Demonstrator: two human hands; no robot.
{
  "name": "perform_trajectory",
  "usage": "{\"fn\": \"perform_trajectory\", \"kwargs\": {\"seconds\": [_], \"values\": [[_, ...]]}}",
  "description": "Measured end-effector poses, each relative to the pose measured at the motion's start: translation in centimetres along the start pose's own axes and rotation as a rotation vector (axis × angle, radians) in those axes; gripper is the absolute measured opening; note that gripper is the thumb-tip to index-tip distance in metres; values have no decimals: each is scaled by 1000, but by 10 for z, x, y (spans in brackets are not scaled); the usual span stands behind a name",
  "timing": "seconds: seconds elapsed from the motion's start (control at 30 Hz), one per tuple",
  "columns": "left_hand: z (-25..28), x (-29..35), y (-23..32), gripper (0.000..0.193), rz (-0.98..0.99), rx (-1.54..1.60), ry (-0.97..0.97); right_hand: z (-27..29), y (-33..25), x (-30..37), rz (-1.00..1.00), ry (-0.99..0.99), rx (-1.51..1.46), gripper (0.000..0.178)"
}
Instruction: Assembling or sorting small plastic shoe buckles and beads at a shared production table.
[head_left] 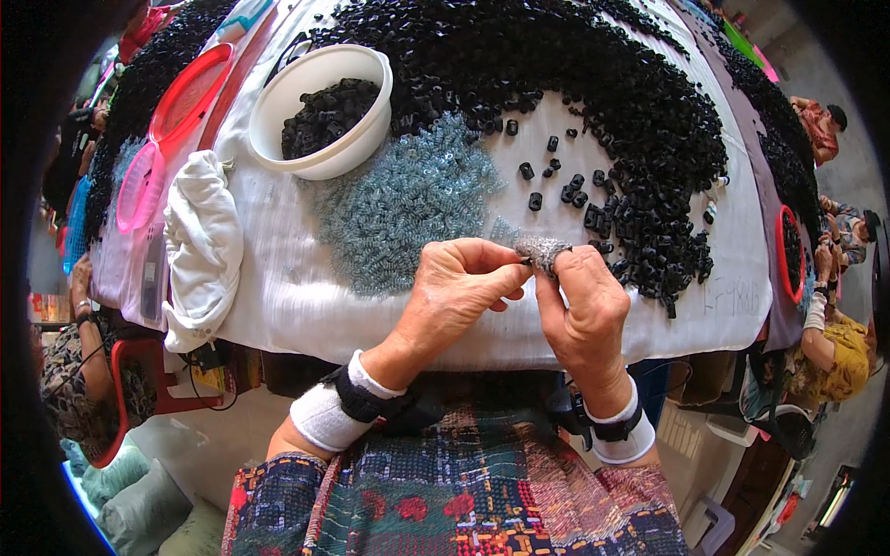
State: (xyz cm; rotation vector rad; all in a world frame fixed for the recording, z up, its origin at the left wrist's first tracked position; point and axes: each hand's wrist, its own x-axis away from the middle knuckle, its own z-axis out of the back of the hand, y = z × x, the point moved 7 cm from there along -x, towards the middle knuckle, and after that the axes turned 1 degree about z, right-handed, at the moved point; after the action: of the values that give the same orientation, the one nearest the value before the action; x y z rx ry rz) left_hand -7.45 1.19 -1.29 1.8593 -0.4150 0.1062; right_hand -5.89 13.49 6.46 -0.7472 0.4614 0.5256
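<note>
My left hand is closed in a pinch over the cloth near the table's front edge. A sliver of a small black piece shows between its thumb and index finger. Close beside it, touching at the fingertips, my right hand is closed too. A grey woven finger cover wraps its fingertip and hides whatever is in that grip. Just beyond both hands lies a heap of small clear-blue coil springs. Loose black plastic parts, short and cylinder-like, are scattered beyond my right hand.
A white bowl of black parts stands beyond the springs. A large mound of black parts curves round the far and right sides. At left lie a crumpled white cloth and pink and red baskets. Other people sit at both sides.
</note>
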Motion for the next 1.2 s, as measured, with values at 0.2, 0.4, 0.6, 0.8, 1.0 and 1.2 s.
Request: {"fn": "perform_trajectory", "kwargs": {"seconds": [0.2,0.4,0.6,0.8,1.0,1.2], "values": [[-1,-5,0,16,36,72,-21,-1,7,-2,-117,-41,-127,30],[-3,-5,0,15,81,181,-44,-6,7,-2,-136,-102,-112,49],[-1,-4,-5,15,85,122,-48,-12,7,7,-3,-4,-11,38],[5,-2,-13,14,106,65,-17,-18,5,10,62,-36,38,29],[4,0,-6,14,119,23,-3,-18,6,5,86,-17,74,26],[5,0,-6,14,138,-71,-22,-16,5,5,95,-49,87,24]]}}
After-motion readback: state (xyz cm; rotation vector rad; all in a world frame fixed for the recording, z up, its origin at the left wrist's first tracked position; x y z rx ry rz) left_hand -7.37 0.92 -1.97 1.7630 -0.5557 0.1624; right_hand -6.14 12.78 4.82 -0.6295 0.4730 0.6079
